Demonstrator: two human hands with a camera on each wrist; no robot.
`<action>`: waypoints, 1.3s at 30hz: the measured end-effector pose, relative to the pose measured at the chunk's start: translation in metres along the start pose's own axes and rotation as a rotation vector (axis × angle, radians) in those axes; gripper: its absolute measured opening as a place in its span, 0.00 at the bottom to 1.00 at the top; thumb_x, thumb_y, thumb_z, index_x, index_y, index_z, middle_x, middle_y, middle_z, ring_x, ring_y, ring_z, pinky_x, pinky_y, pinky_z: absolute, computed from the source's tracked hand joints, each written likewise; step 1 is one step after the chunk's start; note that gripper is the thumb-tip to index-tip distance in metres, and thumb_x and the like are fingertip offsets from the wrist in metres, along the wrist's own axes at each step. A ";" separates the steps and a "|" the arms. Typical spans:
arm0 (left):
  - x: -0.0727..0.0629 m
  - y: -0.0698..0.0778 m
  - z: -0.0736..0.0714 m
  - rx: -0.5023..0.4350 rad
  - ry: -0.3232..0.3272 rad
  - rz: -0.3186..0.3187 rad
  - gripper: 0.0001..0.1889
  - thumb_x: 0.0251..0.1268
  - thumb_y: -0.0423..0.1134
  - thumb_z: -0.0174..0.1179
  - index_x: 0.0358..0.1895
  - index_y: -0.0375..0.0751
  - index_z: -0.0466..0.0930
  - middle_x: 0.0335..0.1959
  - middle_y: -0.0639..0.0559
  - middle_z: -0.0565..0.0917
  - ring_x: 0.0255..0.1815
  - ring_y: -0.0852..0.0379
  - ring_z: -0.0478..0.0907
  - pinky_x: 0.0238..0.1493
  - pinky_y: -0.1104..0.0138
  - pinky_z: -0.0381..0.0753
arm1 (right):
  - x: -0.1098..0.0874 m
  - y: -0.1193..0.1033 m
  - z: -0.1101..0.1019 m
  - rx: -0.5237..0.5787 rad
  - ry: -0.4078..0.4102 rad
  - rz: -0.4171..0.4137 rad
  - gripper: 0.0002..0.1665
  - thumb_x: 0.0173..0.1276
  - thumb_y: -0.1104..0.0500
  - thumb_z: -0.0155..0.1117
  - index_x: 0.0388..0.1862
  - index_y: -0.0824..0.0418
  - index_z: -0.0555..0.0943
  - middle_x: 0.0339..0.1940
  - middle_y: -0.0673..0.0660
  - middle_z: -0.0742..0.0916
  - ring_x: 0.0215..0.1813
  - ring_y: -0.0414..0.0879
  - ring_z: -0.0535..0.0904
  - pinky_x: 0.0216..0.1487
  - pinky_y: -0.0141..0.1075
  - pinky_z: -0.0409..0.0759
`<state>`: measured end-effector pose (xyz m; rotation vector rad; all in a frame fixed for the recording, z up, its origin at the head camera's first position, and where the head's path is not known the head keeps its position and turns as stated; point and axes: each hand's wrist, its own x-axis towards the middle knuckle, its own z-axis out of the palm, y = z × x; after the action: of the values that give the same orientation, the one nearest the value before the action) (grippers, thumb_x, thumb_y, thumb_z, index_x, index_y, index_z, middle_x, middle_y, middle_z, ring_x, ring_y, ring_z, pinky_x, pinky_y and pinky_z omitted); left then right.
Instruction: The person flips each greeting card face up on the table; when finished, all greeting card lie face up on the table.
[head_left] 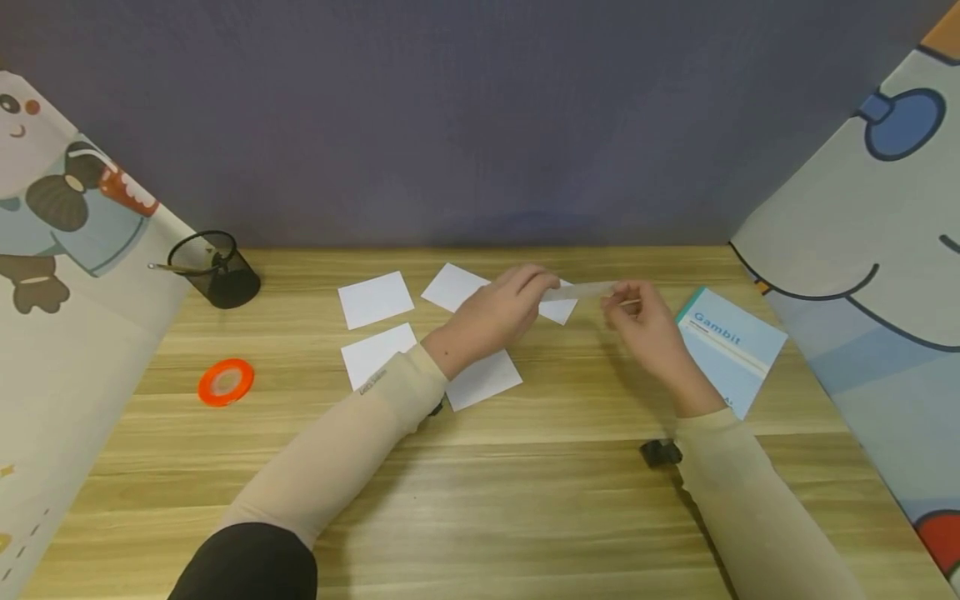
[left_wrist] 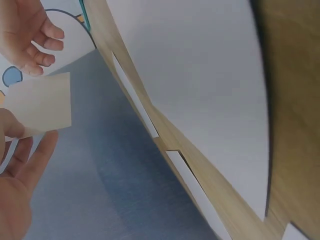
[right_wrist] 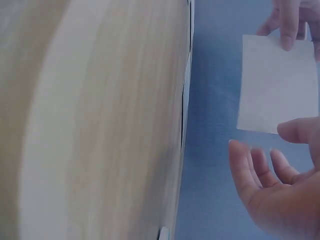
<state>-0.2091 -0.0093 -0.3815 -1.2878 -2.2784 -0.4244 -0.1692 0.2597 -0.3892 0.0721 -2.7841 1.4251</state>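
Note:
My left hand holds up a small white card by its left end, thumb on the face of the card and fingers behind it in the left wrist view. At the card's other end is my right hand, its fingers loosely bent and spread. In the right wrist view the right thumb overlaps the card's edge; whether it touches is unclear, and the fingertips stand apart from it. Beneath the hands, several white cards lie on the wooden table, some partly hidden by the left hand and sleeve.
To the right lies a light blue pad printed "Gambit". At the left stand a black mesh pen cup with a pencil-like stick in it and, nearer, a round orange disc with a pale centre. A dark panel rises behind the table.

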 end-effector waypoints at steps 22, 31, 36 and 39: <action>-0.008 0.002 0.005 0.085 0.041 0.161 0.08 0.86 0.34 0.50 0.56 0.40 0.78 0.58 0.48 0.82 0.59 0.51 0.81 0.56 0.70 0.87 | 0.010 0.000 -0.001 0.833 -0.249 0.145 0.26 0.88 0.40 0.47 0.63 0.61 0.71 0.47 0.47 0.89 0.42 0.42 0.88 0.46 0.33 0.90; -0.011 0.002 0.007 0.132 -0.078 0.186 0.05 0.86 0.33 0.50 0.52 0.42 0.76 0.60 0.48 0.81 0.61 0.50 0.78 0.62 0.66 0.83 | 0.011 0.004 0.003 0.840 -0.237 0.130 0.10 0.88 0.57 0.51 0.58 0.61 0.74 0.45 0.48 0.88 0.42 0.39 0.87 0.44 0.34 0.90; -0.012 0.002 0.007 0.144 -0.156 0.185 0.04 0.86 0.34 0.52 0.53 0.42 0.76 0.60 0.49 0.82 0.64 0.50 0.78 0.65 0.66 0.82 | 0.010 0.006 0.005 0.813 -0.237 0.154 0.07 0.85 0.64 0.53 0.56 0.61 0.70 0.46 0.47 0.85 0.43 0.37 0.85 0.44 0.30 0.88; -0.013 0.002 0.006 0.139 -0.198 0.181 0.05 0.84 0.35 0.55 0.54 0.42 0.77 0.60 0.50 0.82 0.65 0.50 0.78 0.68 0.66 0.81 | 0.009 0.008 0.005 0.783 -0.237 0.175 0.08 0.83 0.66 0.53 0.56 0.60 0.69 0.47 0.47 0.82 0.42 0.36 0.82 0.43 0.28 0.84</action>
<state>-0.2031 -0.0139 -0.3936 -1.5047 -2.2763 -0.0767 -0.1782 0.2597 -0.3982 0.0011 -2.2284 2.6077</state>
